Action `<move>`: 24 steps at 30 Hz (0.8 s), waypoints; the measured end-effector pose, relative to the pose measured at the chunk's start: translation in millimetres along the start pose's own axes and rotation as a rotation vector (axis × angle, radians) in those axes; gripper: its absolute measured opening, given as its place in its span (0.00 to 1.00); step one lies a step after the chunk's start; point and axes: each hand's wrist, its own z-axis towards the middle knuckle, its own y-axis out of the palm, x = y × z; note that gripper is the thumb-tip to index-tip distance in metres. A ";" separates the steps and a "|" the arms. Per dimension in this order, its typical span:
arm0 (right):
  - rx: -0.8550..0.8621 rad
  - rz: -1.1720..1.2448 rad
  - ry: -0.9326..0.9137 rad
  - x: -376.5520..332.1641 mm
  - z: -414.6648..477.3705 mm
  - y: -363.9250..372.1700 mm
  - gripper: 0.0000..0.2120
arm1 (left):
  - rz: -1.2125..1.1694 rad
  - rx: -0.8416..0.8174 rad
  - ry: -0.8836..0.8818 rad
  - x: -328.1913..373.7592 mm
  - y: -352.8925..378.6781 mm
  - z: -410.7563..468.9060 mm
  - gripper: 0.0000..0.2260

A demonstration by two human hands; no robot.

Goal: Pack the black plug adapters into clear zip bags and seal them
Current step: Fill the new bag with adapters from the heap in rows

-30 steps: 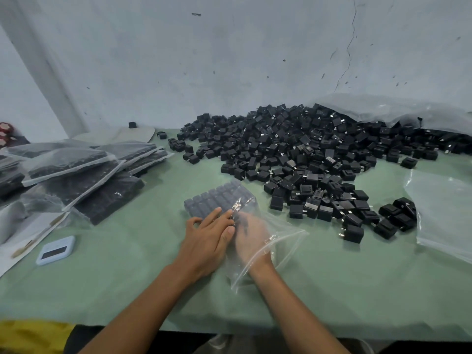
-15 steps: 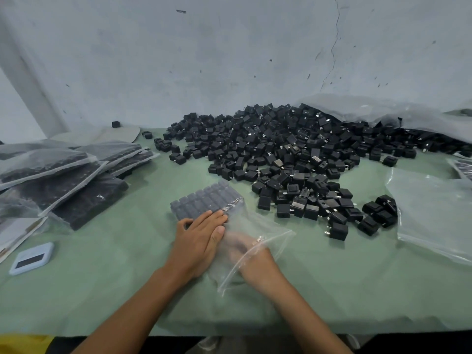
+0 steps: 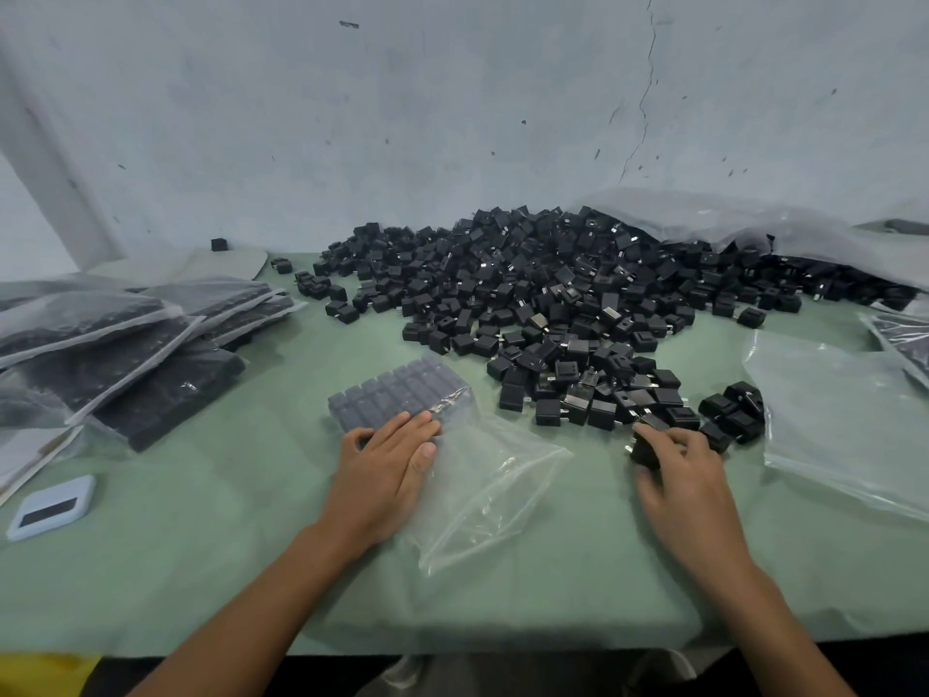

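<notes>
Beside the heap: the heap of loose plug adapters covered the far middle of the green counter, its near edge just beyond both hands.
Done: sealed filled bags lay stacked left of the heap; the open zip bag, nearer than the heap, already held a tidy block of adapters at its far end.
Left: most adapters were unpacked by my reckoning, and this bag was neither full nor sealed; spare empty bags waited right of the heap.
Left hand: fingers straight, pressed flat on the bag beside the packed block.
Right hand: at the heap's near edge, right of the bag's mouth, pinching one black adapter.
</notes>
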 end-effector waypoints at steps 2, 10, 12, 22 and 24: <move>-0.008 0.019 0.026 4.4 1.7 2.1 0.21 | -0.003 0.001 0.002 -0.2 0.3 0.3 0.27; -0.079 0.184 0.041 0.5 -0.6 -6.5 0.20 | 0.011 0.008 0.012 -2.6 2.5 0.1 0.26; -0.064 0.252 0.042 -7.4 -5.6 -13.4 0.20 | 0.009 0.015 0.015 -2.7 2.3 -0.1 0.25; -0.310 0.569 -0.084 -76.4 -61.0 -10.2 0.18 | 0.013 0.018 0.014 -4.3 5.0 0.8 0.25; -0.332 0.599 -0.101 -92.0 -60.0 1.8 0.16 | 0.017 0.017 0.020 -4.5 5.4 0.8 0.25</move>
